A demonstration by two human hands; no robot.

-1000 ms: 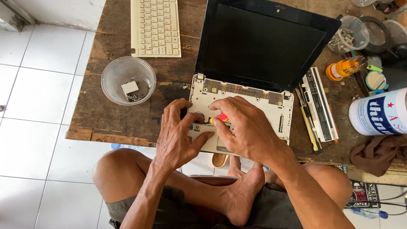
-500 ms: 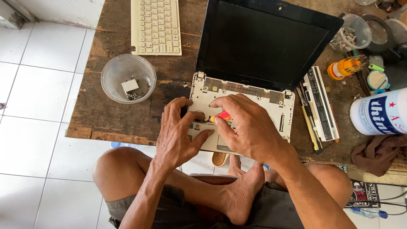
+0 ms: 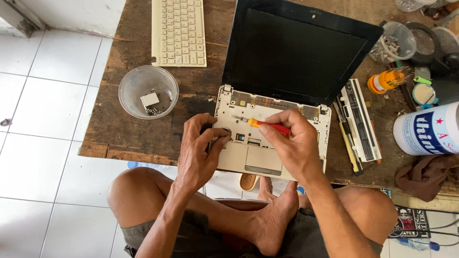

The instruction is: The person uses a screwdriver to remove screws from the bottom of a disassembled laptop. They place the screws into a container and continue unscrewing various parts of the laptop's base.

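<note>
The opened laptop (image 3: 272,138), keyboard removed, lies at the near edge of the wooden table (image 3: 124,129). The right hand (image 3: 296,143) closes its fingers around a red-and-yellow screwdriver (image 3: 265,125), tip pointing left onto the bare upper deck. The left hand (image 3: 201,153) curls loosely over the left corner, thumb and fingertips pressing the casing, holding nothing. Risk: the tip may slip and gouge exposed parts; a loosened screw may roll away. The screw itself is too small to see. Beyond the left fingers stands a clear cup (image 3: 148,91) holding small parts.
</note>
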